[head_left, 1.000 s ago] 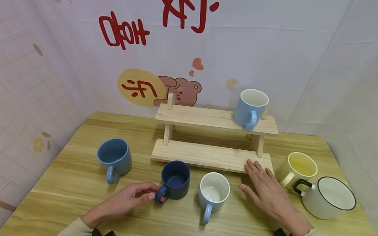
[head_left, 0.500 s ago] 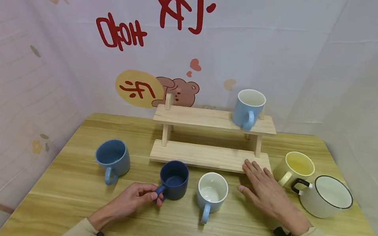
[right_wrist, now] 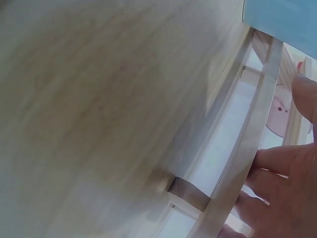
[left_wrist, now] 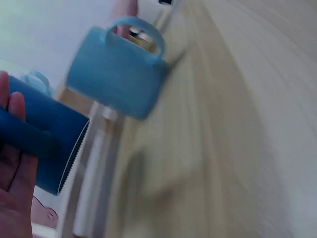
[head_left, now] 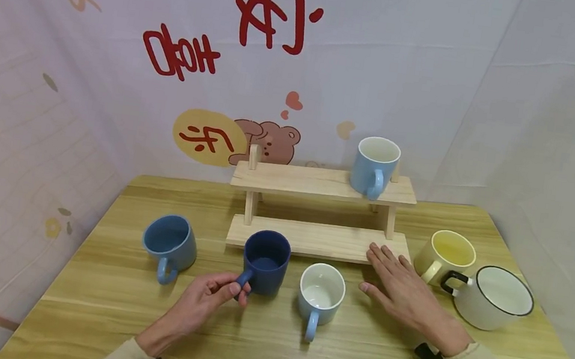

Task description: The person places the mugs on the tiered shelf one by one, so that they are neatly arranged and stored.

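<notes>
My left hand [head_left: 197, 304] pinches the handle of a dark blue mug [head_left: 266, 274], which looks slightly raised off the table in front of the two-tier wooden rack [head_left: 307, 238]. In the left wrist view, fingers curl around that handle and the mug's rim [left_wrist: 74, 156] stands apart from the tabletop. My right hand [head_left: 406, 292] lies with straight fingers on the right end of the rack's lower shelf. The right wrist view has its fingertips at the shelf board [right_wrist: 247, 139]. Between the hands stands a light blue mug with a white inside [head_left: 321, 296], its handle toward me.
Another light blue mug [head_left: 374, 170] sits at the right of the upper shelf. A medium blue mug [head_left: 172, 246] stands at the left. Right of the rack are a yellow mug [head_left: 446, 258] and a white mug with a black rim [head_left: 491, 306], close together.
My left fingers have closed on the dark blue mug's handle, and the mug has risen a little from the table. The right hand stays on the lower shelf. The head view has shifted slightly.
</notes>
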`<action>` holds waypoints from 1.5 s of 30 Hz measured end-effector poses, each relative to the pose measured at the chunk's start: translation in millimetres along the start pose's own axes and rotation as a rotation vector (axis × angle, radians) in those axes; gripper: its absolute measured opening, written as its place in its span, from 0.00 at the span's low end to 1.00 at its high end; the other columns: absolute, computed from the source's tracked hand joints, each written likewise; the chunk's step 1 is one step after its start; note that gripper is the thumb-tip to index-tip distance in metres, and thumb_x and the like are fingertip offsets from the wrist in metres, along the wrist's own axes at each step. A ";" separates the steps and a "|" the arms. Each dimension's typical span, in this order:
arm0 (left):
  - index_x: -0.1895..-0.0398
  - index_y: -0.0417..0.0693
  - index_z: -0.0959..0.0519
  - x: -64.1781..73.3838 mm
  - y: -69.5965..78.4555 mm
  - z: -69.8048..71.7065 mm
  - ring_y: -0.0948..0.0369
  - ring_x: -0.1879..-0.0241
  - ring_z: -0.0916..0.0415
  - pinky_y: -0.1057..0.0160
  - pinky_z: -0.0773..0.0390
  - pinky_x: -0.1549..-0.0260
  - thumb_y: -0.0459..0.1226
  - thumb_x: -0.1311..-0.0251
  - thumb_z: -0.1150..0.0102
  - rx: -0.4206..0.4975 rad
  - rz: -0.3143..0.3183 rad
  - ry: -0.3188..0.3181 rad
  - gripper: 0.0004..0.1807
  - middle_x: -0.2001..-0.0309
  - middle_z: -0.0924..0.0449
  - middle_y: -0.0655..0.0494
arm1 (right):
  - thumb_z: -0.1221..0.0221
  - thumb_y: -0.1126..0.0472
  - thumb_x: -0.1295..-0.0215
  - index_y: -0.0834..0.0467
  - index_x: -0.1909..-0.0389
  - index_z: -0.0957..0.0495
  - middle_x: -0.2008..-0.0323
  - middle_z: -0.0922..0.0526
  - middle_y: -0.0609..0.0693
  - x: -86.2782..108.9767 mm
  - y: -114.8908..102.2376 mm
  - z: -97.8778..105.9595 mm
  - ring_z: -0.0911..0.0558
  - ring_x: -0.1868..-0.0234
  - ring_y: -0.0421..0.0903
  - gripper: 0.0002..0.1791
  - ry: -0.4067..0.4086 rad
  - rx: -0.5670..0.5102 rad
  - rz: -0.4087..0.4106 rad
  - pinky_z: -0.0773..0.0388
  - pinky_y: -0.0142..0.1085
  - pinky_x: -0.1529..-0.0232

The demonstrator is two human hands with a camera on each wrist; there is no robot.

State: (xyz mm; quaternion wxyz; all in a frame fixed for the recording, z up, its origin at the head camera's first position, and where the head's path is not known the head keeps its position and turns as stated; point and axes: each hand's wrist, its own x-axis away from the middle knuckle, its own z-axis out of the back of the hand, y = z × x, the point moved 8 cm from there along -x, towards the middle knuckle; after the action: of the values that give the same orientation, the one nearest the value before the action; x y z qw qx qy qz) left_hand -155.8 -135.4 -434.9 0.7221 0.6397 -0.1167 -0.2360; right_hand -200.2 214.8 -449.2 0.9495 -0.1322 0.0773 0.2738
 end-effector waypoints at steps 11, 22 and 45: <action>0.51 0.32 0.19 -25.2 46.5 -12.1 0.53 0.52 0.16 0.60 0.23 0.39 0.32 0.20 0.52 -0.001 -0.106 0.069 0.13 0.64 0.14 0.41 | 0.43 0.42 0.24 0.67 0.24 0.37 0.22 0.38 0.62 0.4 2.1 -2.9 0.38 0.24 0.65 0.41 -0.015 0.000 -0.008 0.43 0.64 0.28; 0.51 0.33 0.18 -66.7 70.8 -24.3 0.54 0.51 0.17 0.57 0.20 0.43 0.37 0.22 0.46 0.029 -0.132 0.133 0.14 0.63 0.13 0.40 | 0.44 0.41 0.23 0.66 0.23 0.37 0.22 0.39 0.62 0.0 1.6 -3.0 0.39 0.23 0.64 0.40 -0.036 -0.009 -0.026 0.44 0.63 0.26; 0.48 0.31 0.17 -152.3 80.0 -35.4 0.55 0.47 0.16 0.54 0.23 0.38 0.41 0.22 0.46 0.070 -0.195 0.264 0.19 0.58 0.11 0.46 | 0.46 0.40 0.22 0.65 0.23 0.38 0.21 0.41 0.60 -0.5 2.4 -3.1 0.41 0.22 0.62 0.41 -0.067 -0.017 -0.045 0.46 0.62 0.25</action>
State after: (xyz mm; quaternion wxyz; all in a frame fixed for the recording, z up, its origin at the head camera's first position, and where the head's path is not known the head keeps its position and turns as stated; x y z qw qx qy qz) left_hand -255.0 -24.5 -341.7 0.6822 0.6981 0.0336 -0.2149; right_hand -202.1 215.6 -452.5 0.9564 -0.1325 0.0402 0.2574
